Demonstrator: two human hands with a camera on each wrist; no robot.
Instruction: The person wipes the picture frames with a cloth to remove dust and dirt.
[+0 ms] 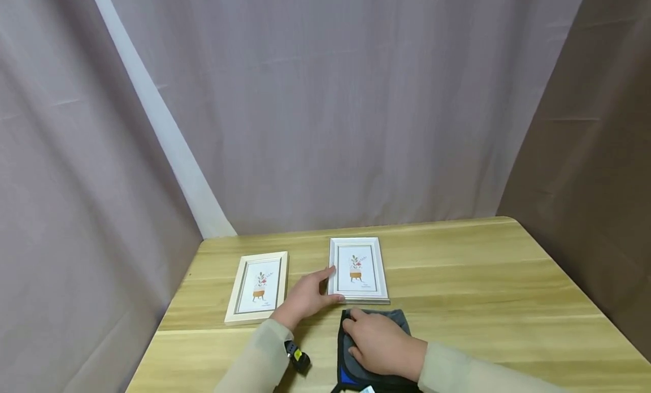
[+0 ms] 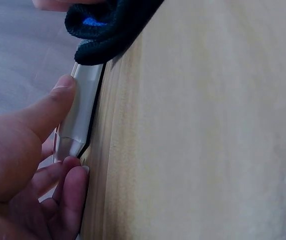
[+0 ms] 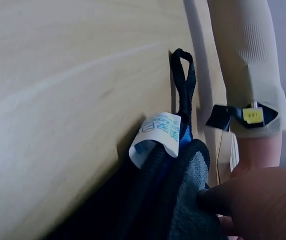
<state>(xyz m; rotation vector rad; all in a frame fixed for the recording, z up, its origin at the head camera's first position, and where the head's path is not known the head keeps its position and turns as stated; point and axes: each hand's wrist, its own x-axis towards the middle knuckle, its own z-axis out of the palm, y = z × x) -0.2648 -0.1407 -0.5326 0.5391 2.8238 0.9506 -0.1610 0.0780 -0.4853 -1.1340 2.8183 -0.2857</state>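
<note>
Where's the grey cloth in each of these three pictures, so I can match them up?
Head: cloth at the bottom, just right of centre, under the right hand.
Left wrist: cloth at the top, left of centre, mostly its dark edging.
Right wrist: cloth at the bottom centre, below its white tag.
Shared landmark: the wooden table, visible in all three.

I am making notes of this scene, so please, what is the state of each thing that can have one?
White frame: face up, lower left corner held by left hand
Cream frame: face up, lying on table
Gray cloth: folded, held by right hand
Cloth label: curled
Cloth loop: sticking out
Wristband: worn
</note>
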